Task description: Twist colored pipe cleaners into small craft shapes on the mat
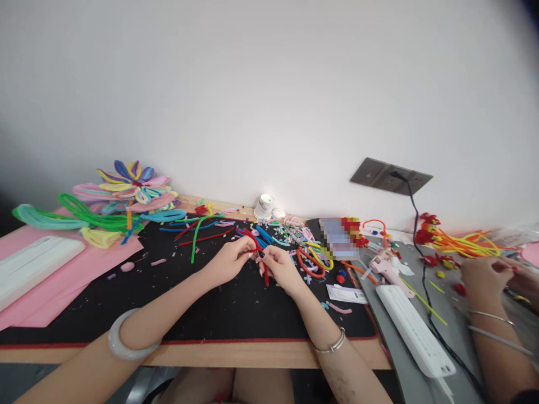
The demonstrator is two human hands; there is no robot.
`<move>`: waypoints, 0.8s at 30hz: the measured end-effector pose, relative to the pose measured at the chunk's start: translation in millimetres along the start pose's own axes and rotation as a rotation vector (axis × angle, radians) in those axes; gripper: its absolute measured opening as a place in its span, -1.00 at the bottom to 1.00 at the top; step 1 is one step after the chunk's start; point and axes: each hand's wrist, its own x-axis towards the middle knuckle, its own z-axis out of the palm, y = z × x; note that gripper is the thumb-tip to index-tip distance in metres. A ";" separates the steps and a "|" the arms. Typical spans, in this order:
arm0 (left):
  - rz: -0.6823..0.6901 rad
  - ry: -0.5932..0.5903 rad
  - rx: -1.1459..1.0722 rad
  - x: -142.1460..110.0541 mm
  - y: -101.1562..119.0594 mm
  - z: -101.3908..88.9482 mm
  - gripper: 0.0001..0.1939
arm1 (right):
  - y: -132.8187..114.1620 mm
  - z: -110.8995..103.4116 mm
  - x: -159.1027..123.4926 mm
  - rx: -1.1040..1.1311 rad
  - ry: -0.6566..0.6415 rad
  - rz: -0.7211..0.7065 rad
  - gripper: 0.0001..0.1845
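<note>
Over the middle of the black mat (168,308), my left hand (231,258) and my right hand (278,269) meet fingertip to fingertip. Between them is a red pipe cleaner (266,277), pinched by both; part of it curves above the fingers and one end hangs below my right hand. Fingers cover its middle. Just behind my hands lie several blue pipe cleaner pieces (265,235). A green pipe cleaner (195,241) and a dark red one (205,237) lie left of them. A red-orange loop (310,264) rests to the right.
Pipe cleaner flowers (137,182) and a white box (40,269) stand left on pink sheets. Small cut scraps (290,230) and paper cups (264,206) are behind. At right are a phone (339,238), a glue gun (389,269), a power strip (415,328), a cable and another person's hands (486,278).
</note>
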 end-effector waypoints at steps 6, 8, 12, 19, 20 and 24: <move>-0.039 -0.009 -0.022 -1.0 4.0 -1.6 -0.89 | -3.4 1.7 -0.4 0.013 -0.006 0.009 -0.77; -0.043 0.010 -0.018 -1.0 4.9 -2.6 -0.89 | -5.3 2.5 -0.8 0.016 -0.016 0.023 -0.76; -0.068 0.024 0.024 -0.9 9.1 -3.7 -0.86 | -5.1 2.7 -1.5 0.029 -0.032 0.035 -0.74; 0.000 0.001 0.166 -0.1 11.3 -4.5 -0.67 | -4.0 2.7 -2.4 0.047 -0.077 0.045 -0.68; 0.000 0.016 0.178 0.2 10.1 -4.8 -0.67 | -4.8 2.6 -2.4 0.057 -0.087 0.052 -0.68; -0.034 0.102 0.211 0.6 4.5 -6.3 -0.66 | -7.1 1.0 -1.9 0.042 -0.064 0.050 -0.73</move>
